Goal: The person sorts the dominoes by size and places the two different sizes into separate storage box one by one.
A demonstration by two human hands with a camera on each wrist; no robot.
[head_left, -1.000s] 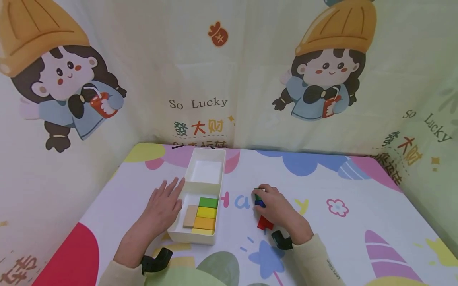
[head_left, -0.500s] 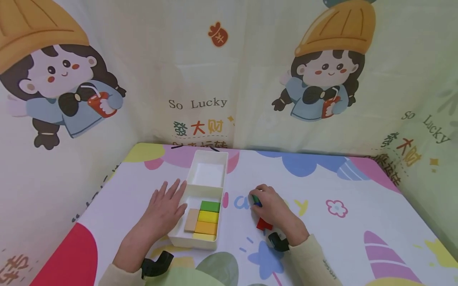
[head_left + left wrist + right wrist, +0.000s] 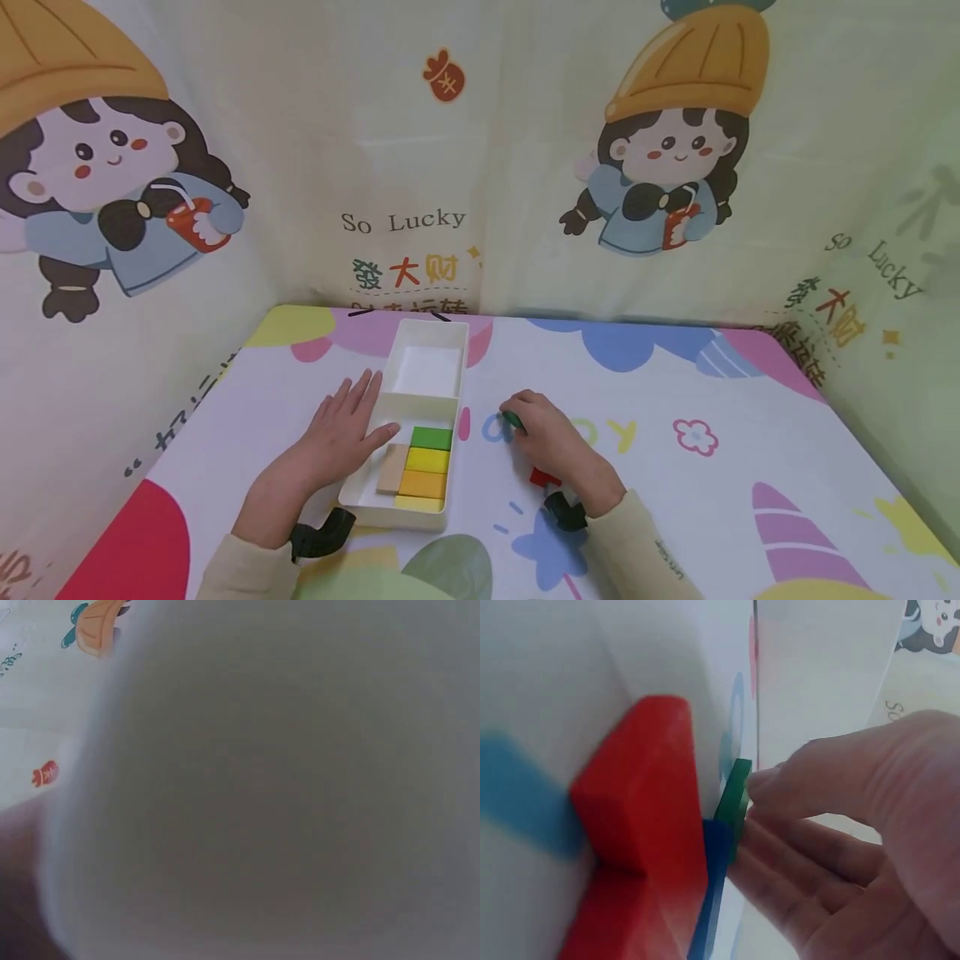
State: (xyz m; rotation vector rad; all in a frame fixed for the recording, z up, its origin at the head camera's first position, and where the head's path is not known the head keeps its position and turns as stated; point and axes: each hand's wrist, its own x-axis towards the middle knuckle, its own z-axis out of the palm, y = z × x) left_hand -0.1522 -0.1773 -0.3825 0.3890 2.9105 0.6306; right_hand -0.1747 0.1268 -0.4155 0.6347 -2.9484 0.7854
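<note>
My left hand (image 3: 337,442) lies along the left side of a two-part white box (image 3: 431,372), fingers extended and thumb over its near compartment. Flat blocks sit in that compartment: green (image 3: 432,437), yellow (image 3: 427,460), orange (image 3: 422,484), pale yellow (image 3: 418,504) and tan (image 3: 392,471). To the right of the box, my right hand (image 3: 551,437) pinches a loose green block (image 3: 513,419) between thumb and fingers. The right wrist view shows a blue block (image 3: 714,889) beside that green one, and a notched red block (image 3: 641,795) nearer the camera.
A pale blurred surface (image 3: 277,787) fills most of the left wrist view. The far compartment of the box reaches close to the table's back edge, where a printed curtain (image 3: 517,167) hangs. Printed letters and shapes cover the white tabletop (image 3: 600,533).
My right hand has moved left with the green block, away from the red one. The box has slid slightly towards me and right. The head view has turned a little to the right.
</note>
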